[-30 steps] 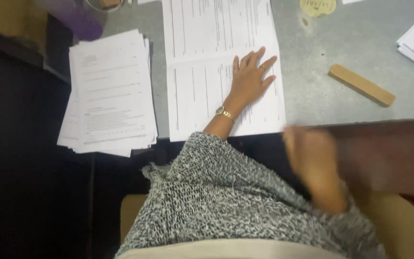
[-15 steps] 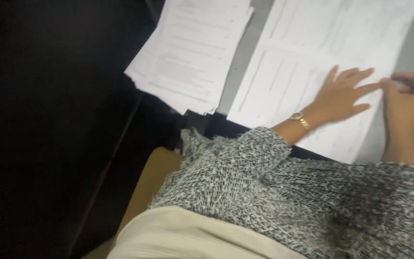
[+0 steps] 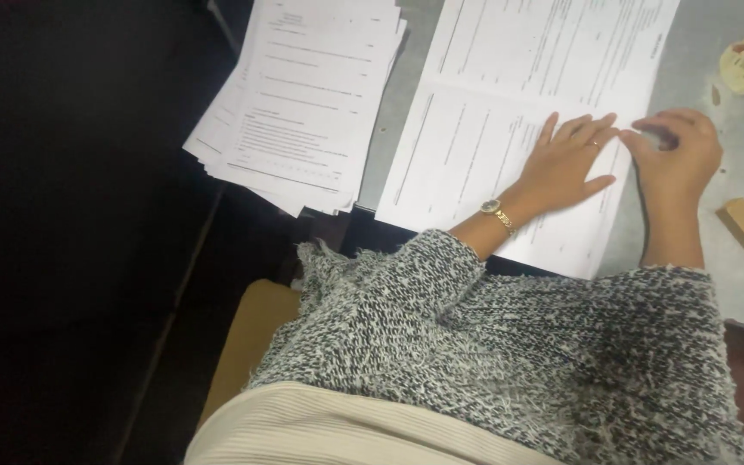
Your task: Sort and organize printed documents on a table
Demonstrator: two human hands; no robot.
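Hands on printed sheet (image 3: 510, 129), lying flat on grey table (image 3: 699, 95): left hand (image 3: 566, 164) stays spread, fingers open; right hand (image 3: 673, 155) has arrived, fingertips pinching sheet's right edge. Paper stack (image 3: 303, 95) alongside, untouched.

Left hand (image 3: 566, 164) flat on printed sheet (image 3: 510, 103), right hand (image 3: 673, 151) pinching its edge, paper stack (image 3: 303, 95) beside

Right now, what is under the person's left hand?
The left hand lies flat on a large printed sheet spread on the grey table. The right hand touches the sheet's edge beside it. The print beneath the palm is covered.
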